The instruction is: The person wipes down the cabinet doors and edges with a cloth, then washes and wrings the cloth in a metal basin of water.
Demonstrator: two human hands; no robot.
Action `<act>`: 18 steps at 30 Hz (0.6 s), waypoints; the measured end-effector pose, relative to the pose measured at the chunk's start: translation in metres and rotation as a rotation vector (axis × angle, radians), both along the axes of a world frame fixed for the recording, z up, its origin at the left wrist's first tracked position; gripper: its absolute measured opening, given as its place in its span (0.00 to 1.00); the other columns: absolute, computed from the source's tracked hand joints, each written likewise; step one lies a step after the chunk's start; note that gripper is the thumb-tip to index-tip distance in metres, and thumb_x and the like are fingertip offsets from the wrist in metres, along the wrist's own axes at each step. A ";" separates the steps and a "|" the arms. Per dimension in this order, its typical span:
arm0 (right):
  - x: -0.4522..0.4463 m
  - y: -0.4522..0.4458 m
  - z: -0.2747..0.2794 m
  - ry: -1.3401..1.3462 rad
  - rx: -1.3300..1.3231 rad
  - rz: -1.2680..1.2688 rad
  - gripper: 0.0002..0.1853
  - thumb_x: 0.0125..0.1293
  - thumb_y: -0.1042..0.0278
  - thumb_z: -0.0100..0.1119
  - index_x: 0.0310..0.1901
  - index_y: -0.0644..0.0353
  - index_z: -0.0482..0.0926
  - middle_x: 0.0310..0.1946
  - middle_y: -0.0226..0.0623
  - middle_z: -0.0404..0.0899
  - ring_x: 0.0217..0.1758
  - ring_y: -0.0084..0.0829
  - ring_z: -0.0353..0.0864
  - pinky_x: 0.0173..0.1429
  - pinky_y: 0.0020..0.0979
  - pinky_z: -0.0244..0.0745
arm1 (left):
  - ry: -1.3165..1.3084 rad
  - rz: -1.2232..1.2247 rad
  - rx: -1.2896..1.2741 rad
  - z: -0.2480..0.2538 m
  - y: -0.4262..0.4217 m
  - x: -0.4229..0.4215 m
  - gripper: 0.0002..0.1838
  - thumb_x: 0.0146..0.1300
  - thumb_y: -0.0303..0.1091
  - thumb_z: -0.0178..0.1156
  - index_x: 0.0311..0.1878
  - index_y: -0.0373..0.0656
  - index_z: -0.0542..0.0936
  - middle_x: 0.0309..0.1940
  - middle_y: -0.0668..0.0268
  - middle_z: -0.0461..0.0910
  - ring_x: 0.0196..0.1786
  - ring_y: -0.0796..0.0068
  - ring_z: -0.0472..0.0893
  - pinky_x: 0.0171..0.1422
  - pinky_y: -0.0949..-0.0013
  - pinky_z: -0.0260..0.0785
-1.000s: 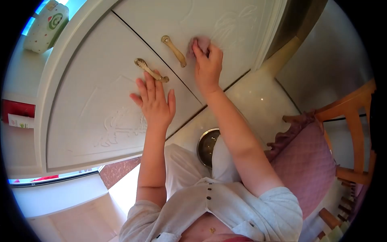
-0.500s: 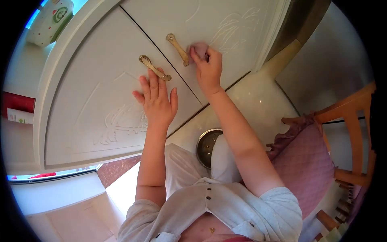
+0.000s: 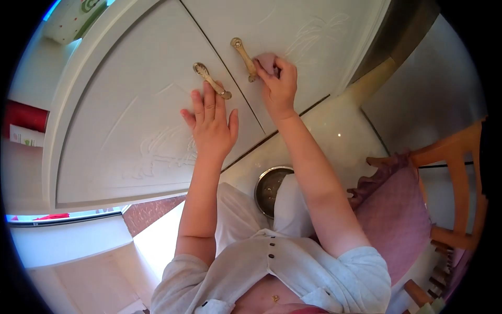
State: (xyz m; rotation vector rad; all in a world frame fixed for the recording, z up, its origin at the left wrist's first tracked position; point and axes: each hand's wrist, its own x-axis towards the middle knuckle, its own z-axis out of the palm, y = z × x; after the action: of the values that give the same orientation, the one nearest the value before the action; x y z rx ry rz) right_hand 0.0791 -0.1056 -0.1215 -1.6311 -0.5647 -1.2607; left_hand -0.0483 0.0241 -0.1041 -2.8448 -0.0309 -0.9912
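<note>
My left hand (image 3: 213, 123) lies spread against the left white cabinet door (image 3: 125, 141), its fingertips at the lower end of a gold handle (image 3: 210, 81). My right hand (image 3: 281, 89) grips a folded pinkish cloth (image 3: 267, 62) beside the gold handle (image 3: 243, 58) of the right cabinet door (image 3: 303, 47). The cloth touches or nearly touches that handle; which of the two I cannot tell. Both doors are closed and carry raised line patterns.
A metal bowl (image 3: 267, 193) sits on the floor by my knees. To the right stands a wooden chair (image 3: 459, 178) with a pink quilted cushion (image 3: 389, 214). Left of the doors, open shelving holds a white tube (image 3: 26, 136) and a patterned package (image 3: 70, 23).
The view has shifted slightly, so doors and handles sit a little further right. My right hand keeps the cloth by the right handle, and my left hand stays at the left one.
</note>
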 end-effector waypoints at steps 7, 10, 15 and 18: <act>-0.010 -0.005 0.024 0.141 0.100 0.145 0.17 0.51 0.82 0.66 0.41 0.48 0.87 0.39 0.34 0.75 0.40 0.36 0.73 0.41 0.32 0.73 | 0.009 -0.008 0.005 0.001 0.000 0.000 0.34 0.66 0.48 0.53 0.70 0.39 0.63 0.76 0.56 0.49 0.79 0.53 0.37 0.74 0.43 0.14; 0.004 0.000 0.040 -0.036 0.075 0.159 0.17 0.51 0.81 0.67 0.42 0.48 0.87 0.40 0.34 0.75 0.40 0.35 0.73 0.41 0.31 0.72 | 0.022 0.005 0.034 0.002 0.001 -0.002 0.34 0.66 0.48 0.52 0.70 0.40 0.63 0.76 0.56 0.49 0.79 0.53 0.37 0.74 0.43 0.14; -0.001 -0.001 0.006 0.007 -0.013 0.059 0.15 0.52 0.79 0.69 0.41 0.48 0.87 0.39 0.34 0.75 0.40 0.35 0.73 0.40 0.30 0.72 | 0.010 0.008 0.046 -0.002 0.001 0.000 0.33 0.66 0.48 0.52 0.70 0.40 0.63 0.76 0.57 0.49 0.79 0.53 0.37 0.74 0.44 0.13; -0.001 -0.002 -0.009 0.043 0.030 0.079 0.14 0.52 0.77 0.69 0.40 0.48 0.87 0.38 0.33 0.75 0.39 0.35 0.73 0.39 0.30 0.72 | 0.009 0.015 0.051 -0.001 -0.001 0.000 0.33 0.66 0.48 0.53 0.70 0.40 0.64 0.76 0.56 0.49 0.79 0.53 0.37 0.74 0.44 0.13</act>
State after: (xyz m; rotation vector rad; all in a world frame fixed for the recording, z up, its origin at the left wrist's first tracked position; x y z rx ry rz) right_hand 0.0785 -0.1076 -0.1310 -1.5922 -0.5755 -1.1688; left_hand -0.0484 0.0235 -0.1049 -2.7985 -0.0256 -0.9626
